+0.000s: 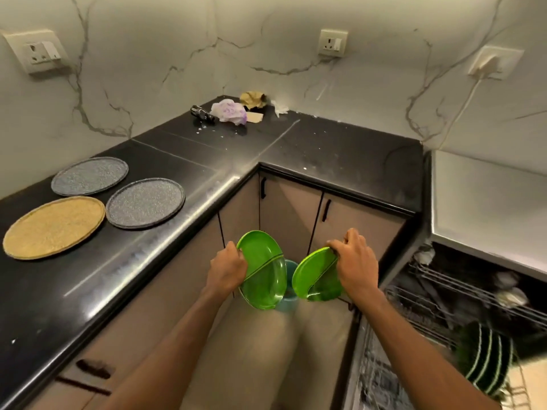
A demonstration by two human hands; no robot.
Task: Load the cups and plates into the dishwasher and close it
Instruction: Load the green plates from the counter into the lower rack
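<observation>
My left hand (227,270) grips the left rim of a green plate (263,270), held on edge over the floor. A second green plate (316,276) stands tilted in my right hand (355,263), whose fingers curl over its upper right rim. The two plates are apart, side by side. The dishwasher (473,291) stands open at the right, with wire racks pulled out. Several green plates (485,359) stand upright in its lower rack. Pale cups (512,297) sit in the upper rack, blurred.
Two grey round plates (145,202) (88,175) and a tan one (53,227) lie on the black L-shaped counter (296,149) at the left. Crumpled bags and paper (229,111) sit in the far corner. A teal bin (288,294) stands on the floor behind the held plates.
</observation>
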